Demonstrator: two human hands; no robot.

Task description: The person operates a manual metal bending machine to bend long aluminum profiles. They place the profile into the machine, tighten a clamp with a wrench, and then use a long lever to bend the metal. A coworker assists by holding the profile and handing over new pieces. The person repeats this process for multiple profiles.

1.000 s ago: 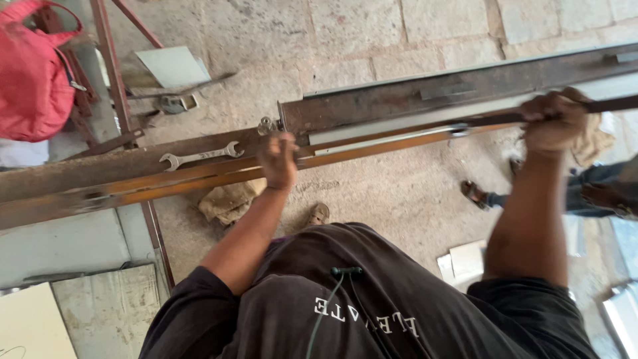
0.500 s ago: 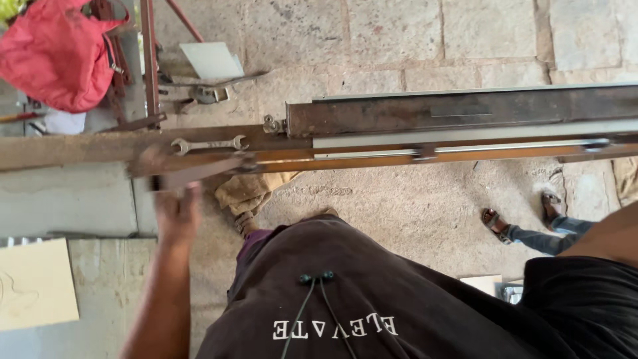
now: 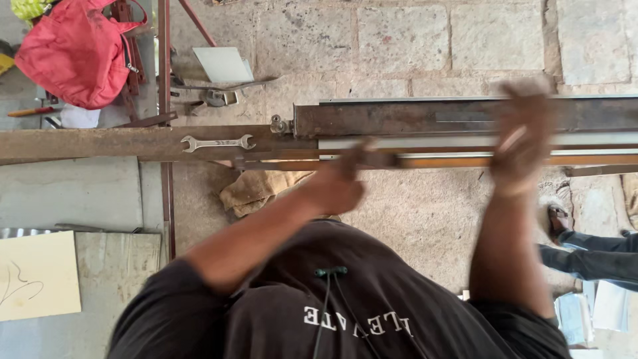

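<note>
Reaching at the orange bar [image 3: 465,161]: left hand [image 3: 335,189] and right hand [image 3: 525,136] blurred, grip unclear.

Upper left of frame: a red fabric bag [image 3: 74,54] lay slumped on the ground, soft and rounded, with a strap looping off its right side.

Just right of it, upper centre-left: a flat pale grey-white rectangular sheet or carton [image 3: 224,64], tilted, plain on its visible face.

Lower left edge: a cream-yellow rectangular board [image 3: 37,274] with a thin dark scribbled line on it, lying flat.

No screens were in view.
</note>
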